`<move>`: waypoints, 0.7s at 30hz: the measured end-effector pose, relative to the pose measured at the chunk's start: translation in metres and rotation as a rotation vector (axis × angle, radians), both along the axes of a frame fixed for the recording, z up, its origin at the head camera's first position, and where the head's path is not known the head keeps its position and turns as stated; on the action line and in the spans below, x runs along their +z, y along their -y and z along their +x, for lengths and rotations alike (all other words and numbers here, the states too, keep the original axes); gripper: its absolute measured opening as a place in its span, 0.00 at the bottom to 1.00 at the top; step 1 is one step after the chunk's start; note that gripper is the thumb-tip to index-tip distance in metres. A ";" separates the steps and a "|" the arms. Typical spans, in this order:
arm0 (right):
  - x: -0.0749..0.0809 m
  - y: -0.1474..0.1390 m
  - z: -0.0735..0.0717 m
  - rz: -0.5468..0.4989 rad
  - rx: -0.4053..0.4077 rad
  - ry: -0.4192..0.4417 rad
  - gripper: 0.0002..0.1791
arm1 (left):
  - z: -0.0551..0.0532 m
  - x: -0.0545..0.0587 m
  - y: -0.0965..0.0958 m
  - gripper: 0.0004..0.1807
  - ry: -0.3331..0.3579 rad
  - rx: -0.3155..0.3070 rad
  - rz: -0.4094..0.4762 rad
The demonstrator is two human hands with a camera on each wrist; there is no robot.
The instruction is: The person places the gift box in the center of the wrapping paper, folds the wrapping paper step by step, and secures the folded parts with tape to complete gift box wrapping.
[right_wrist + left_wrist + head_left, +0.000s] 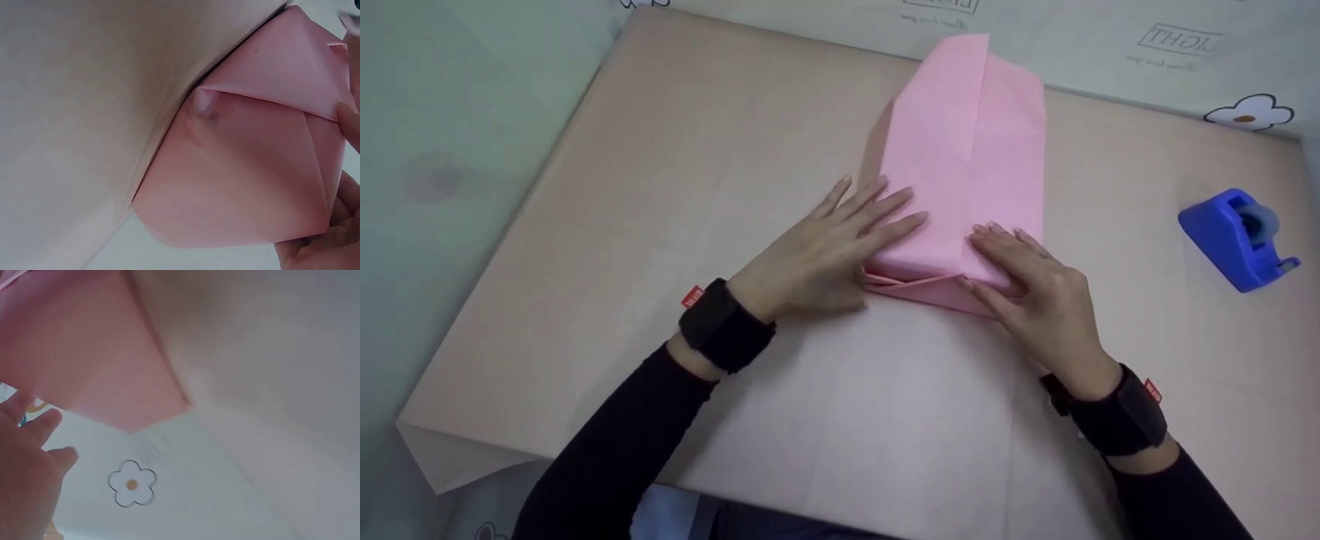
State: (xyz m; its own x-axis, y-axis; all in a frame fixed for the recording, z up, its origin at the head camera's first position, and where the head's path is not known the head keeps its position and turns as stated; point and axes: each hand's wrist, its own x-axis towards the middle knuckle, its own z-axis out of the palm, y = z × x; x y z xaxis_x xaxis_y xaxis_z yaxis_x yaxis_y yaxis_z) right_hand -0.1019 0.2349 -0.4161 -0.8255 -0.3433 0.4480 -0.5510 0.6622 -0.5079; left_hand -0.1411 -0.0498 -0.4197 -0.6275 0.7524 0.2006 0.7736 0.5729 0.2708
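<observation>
A package wrapped in pink paper (937,150) lies lengthwise before me, a long seam running along its top. At its near end the paper is folded into flaps (937,291); the right wrist view shows these creased end flaps (247,163) from close by. My left hand (825,251) rests with fingers spread on the top near the left edge. My right hand (1042,300) pinches the near right edge, fingers on top and thumb against the folded end. In the left wrist view, the left hand (28,467) shows beside the pink side. What lies inside the paper is hidden.
A blue tape dispenser (1234,240) with a roll of tape stands at the right. The table (697,165) has a pale covering, its corner hanging loose at front left. A wall sheet with flower prints (1249,112) borders the far edge.
</observation>
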 end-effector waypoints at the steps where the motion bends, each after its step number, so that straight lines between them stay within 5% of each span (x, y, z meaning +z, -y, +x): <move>1: 0.000 0.000 0.000 0.005 0.001 -0.006 0.27 | 0.001 -0.002 0.005 0.54 -0.023 0.008 -0.026; 3: 0.001 -0.001 0.001 0.011 -0.001 -0.014 0.28 | 0.002 -0.005 0.010 0.47 -0.082 0.005 -0.029; 8: 0.001 -0.002 0.003 0.001 -0.013 -0.014 0.28 | 0.015 -0.007 0.013 0.14 -0.338 -0.061 0.143; 10: 0.000 -0.001 0.004 0.000 -0.012 -0.009 0.28 | 0.028 -0.009 0.017 0.09 -0.351 -0.062 0.159; 12: 0.000 0.000 0.005 -0.003 -0.008 -0.008 0.28 | 0.040 -0.011 0.024 0.12 -0.273 -0.047 0.100; 15: 0.001 0.001 0.004 -0.005 -0.005 -0.010 0.28 | 0.050 -0.012 0.032 0.23 -0.011 -0.009 -0.017; 21: -0.001 0.001 0.000 -0.017 -0.009 -0.014 0.29 | 0.036 -0.008 0.035 0.33 0.388 0.010 -0.124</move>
State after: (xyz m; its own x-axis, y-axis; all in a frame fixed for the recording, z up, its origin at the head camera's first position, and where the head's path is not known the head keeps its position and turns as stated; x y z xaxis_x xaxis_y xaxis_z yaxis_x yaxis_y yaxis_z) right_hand -0.1021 0.2341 -0.4175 -0.8220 -0.3283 0.4653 -0.5525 0.6580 -0.5117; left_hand -0.1051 -0.0844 -0.4279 -0.6464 0.7491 -0.1449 0.6213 0.6270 0.4699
